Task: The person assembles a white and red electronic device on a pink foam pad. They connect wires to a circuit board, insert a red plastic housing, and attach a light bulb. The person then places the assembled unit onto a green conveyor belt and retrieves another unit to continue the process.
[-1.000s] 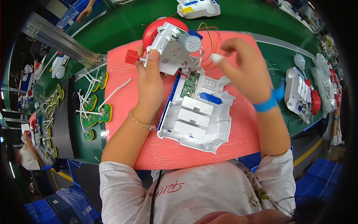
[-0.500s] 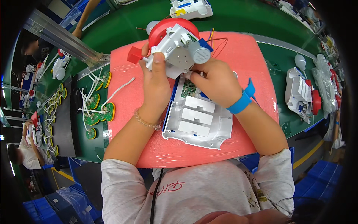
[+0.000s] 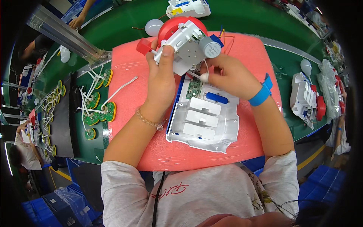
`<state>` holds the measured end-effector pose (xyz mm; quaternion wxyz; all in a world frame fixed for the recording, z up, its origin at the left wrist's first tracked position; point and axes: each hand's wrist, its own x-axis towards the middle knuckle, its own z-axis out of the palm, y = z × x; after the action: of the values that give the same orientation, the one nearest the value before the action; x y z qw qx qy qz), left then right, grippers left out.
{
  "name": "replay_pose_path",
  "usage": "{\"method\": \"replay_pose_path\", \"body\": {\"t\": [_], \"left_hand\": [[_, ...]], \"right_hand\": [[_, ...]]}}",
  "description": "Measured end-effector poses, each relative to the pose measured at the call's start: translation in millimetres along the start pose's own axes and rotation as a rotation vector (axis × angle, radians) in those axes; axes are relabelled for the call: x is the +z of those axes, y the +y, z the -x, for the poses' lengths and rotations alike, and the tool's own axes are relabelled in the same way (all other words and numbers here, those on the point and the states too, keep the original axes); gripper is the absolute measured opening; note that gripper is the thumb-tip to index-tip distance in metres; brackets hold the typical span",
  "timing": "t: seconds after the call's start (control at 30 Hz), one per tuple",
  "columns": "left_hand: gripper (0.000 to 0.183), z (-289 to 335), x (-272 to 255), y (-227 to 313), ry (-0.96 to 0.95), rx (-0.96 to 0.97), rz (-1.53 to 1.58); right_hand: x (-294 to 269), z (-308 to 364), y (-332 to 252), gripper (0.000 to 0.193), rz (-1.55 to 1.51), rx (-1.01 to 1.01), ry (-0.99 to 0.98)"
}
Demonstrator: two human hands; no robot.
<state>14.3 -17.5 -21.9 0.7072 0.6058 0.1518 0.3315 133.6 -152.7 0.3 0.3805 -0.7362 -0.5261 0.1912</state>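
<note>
My left hand (image 3: 162, 83) is closed around a white motor assembly (image 3: 188, 53), thumb on its near side, and holds it raised above the pink foam mat (image 3: 249, 125). The assembly carries a round silver motor (image 3: 212, 48), a large red disc (image 3: 177, 24) behind and a red block (image 3: 144, 46) at its left. Just below the motor, my right hand (image 3: 236, 80) pinches a white cable (image 3: 194, 75). Beneath both hands lies an open white housing shell (image 3: 227, 132), with a green circuit board (image 3: 194, 87) and a blue oval part (image 3: 216, 98) inside.
Several green boards with white cables (image 3: 110, 111) lie to the left, beside a black strip (image 3: 62, 117). Another white unit with a red wheel (image 3: 303, 100) stands on the right, next to clear plastic bags (image 3: 327, 89). At the back is a further white unit (image 3: 189, 8).
The motor assembly has shifted slightly right in my left hand. My right hand has drawn a little right and down, so the white cable and the blue oval part now show.
</note>
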Motion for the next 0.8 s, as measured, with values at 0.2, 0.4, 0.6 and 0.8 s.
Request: {"method": "replay_pose_path", "body": {"t": [0.2, 0.4, 0.6, 0.8], "left_hand": [[0.051, 0, -2, 0, 0.051, -0.058, -0.059], [0.055, -1, 4, 6, 0.028, -0.006, -0.112], [0.059, -3, 6, 13, -0.008, 0.072, -0.063], [0.056, -4, 15, 11, -0.056, 0.102, 0.084]], "right_hand": [[-12, 1, 15, 0.020, -0.197, 0.063, -0.182], [-11, -4, 18, 0.020, 0.078, -0.111, -0.220], [1, -6, 22, 0.022, 0.033, 0.080, -0.093], [5, -2, 19, 0.028, -0.088, 0.073, -0.096]]}}
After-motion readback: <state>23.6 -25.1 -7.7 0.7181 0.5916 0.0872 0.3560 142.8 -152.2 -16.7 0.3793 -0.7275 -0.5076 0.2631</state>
